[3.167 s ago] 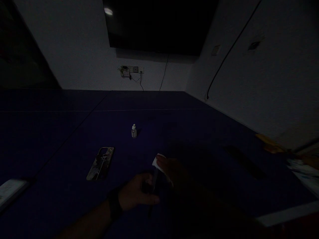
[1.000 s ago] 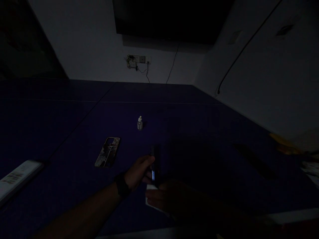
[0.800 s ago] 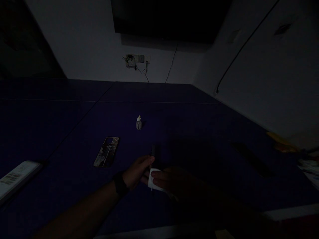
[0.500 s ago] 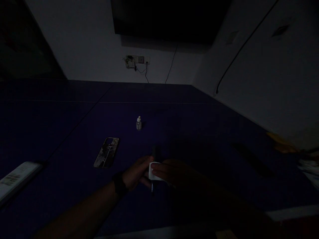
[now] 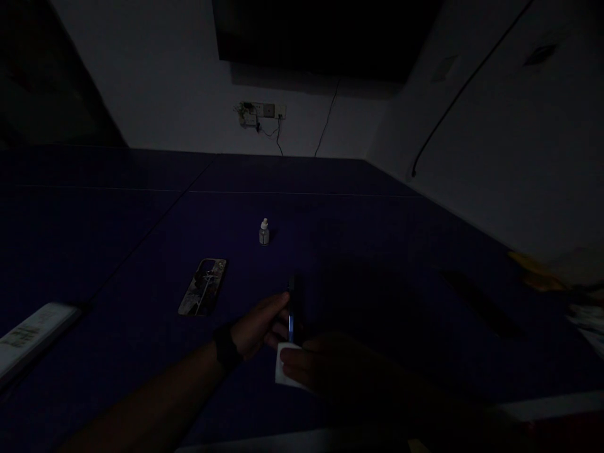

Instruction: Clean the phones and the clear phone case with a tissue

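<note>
In the dim room, my left hand (image 5: 259,324), with a dark band at the wrist, grips a phone (image 5: 291,321) that stands edge-on to me, its side catching a bluish shine. My right hand (image 5: 316,365) is mostly in shadow and pinches a white wipe (image 5: 285,372) at the near end of the phone. Whether the wipe touches the phone there cannot be made out. A patterned phone case (image 5: 202,287) lies to the left of my left hand. Beyond the hands stands a small bottle (image 5: 264,234) with a white cap.
A white power strip or box (image 5: 35,336) lies at the left on the dark blue tabletop (image 5: 226,220). To the right is a dark flat object (image 5: 479,302), near yellow cloth (image 5: 535,272) at the wall. Sockets (image 5: 262,111) and a dark screen (image 5: 321,38) are on the back wall.
My right hand and the white wipe have slid toward me along the phone, uncovering its shiny side. My left hand keeps its hold in nearly the same place.
</note>
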Action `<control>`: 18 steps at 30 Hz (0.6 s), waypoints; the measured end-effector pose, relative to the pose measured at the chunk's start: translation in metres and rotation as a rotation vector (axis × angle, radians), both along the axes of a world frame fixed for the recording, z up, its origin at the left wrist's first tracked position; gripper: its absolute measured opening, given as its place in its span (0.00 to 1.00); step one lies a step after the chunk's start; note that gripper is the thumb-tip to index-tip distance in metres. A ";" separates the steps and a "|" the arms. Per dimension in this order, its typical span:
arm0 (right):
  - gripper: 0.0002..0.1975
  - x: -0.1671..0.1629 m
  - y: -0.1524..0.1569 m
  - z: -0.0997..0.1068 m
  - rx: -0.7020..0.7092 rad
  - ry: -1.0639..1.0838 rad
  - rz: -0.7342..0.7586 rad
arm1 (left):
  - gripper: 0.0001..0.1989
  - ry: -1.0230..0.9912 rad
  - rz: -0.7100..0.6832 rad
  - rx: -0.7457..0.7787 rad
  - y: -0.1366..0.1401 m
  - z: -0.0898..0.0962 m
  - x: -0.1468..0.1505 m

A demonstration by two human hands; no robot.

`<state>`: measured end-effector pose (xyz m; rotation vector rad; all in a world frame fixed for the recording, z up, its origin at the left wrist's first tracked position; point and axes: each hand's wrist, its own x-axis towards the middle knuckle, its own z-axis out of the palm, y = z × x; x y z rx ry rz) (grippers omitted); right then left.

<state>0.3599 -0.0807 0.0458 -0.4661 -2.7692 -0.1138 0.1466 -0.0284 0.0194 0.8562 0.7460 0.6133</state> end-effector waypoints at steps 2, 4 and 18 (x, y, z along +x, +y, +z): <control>0.19 0.003 0.006 0.002 -0.025 0.014 -0.025 | 0.28 -0.010 -0.003 0.015 -0.001 0.000 0.000; 0.21 0.007 0.021 0.005 -0.009 0.076 -0.052 | 0.29 -0.024 -0.021 0.037 -0.003 0.002 0.001; 0.19 0.006 0.002 0.005 -0.034 0.126 0.059 | 0.24 -0.126 0.041 -0.048 -0.005 -0.005 0.000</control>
